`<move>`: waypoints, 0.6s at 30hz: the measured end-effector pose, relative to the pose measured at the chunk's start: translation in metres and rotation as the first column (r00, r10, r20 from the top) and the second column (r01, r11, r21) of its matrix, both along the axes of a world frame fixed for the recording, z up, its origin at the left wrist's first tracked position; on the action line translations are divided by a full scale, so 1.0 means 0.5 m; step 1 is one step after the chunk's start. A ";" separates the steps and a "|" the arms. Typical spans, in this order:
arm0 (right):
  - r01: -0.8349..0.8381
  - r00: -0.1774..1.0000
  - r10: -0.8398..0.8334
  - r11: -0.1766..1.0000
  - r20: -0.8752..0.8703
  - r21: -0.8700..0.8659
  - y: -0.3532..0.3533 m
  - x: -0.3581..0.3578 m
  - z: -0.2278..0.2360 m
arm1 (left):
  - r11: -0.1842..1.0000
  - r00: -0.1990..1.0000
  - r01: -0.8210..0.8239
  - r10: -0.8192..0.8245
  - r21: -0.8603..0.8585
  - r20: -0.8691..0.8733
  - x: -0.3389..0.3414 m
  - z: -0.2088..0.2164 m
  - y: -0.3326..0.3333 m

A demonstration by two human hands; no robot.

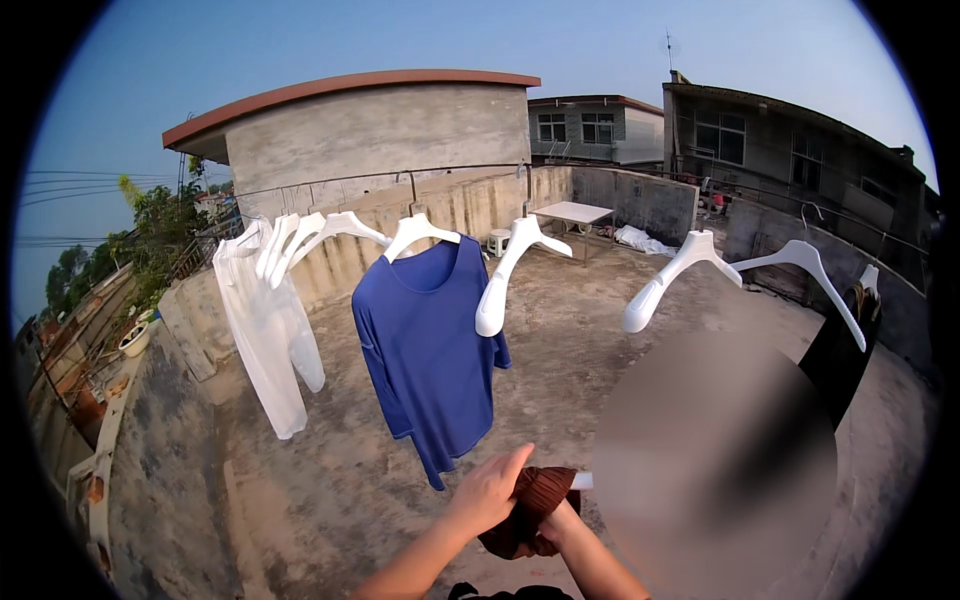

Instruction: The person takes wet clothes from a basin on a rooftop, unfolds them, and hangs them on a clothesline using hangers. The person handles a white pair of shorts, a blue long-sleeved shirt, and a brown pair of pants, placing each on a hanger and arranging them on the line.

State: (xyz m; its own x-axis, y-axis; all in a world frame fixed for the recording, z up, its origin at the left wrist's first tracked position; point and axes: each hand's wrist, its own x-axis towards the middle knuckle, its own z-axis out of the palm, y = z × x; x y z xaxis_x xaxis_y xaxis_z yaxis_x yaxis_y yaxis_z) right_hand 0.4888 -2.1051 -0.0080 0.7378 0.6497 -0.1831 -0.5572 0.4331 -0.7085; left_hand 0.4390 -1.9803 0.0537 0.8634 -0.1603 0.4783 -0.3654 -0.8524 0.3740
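Low in the middle of the head view, my left hand is closed on a dark brown ribbed garment, its thumb raised. My right hand reaches into or behind the bunched cloth, which hides its fingers. A short white piece sticks out at the garment's right side; its kind cannot be made out. Just beyond my hands, a blue long-sleeved top hangs on a white hanger.
White trousers and several white hangers hang from a line at left. Bare hangers hang at centre and right, a black garment at far right. A table stands by the concrete wall. A blurred patch covers the lower right.
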 end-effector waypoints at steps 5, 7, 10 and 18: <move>-0.097 0.977 0.123 0.984 0.175 -0.149 -0.021 0.046 -0.070 | 1.000 1.000 0.008 -0.008 0.005 0.004 -0.010 0.014 -0.002; -0.153 0.949 0.192 0.975 0.252 -0.164 -0.042 0.056 -0.083 | 1.000 1.000 -0.018 0.018 -0.005 -0.007 -0.014 0.022 0.002; -0.249 0.907 0.252 0.967 0.338 -0.054 -0.081 0.042 -0.044 | 0.997 0.996 -0.082 0.082 -0.012 0.036 -0.023 0.028 0.025; 0.445 0.867 -0.234 0.760 0.440 -0.473 -0.142 0.053 -0.193 | 0.988 0.968 -0.139 0.151 -0.073 0.203 -0.051 0.069 0.055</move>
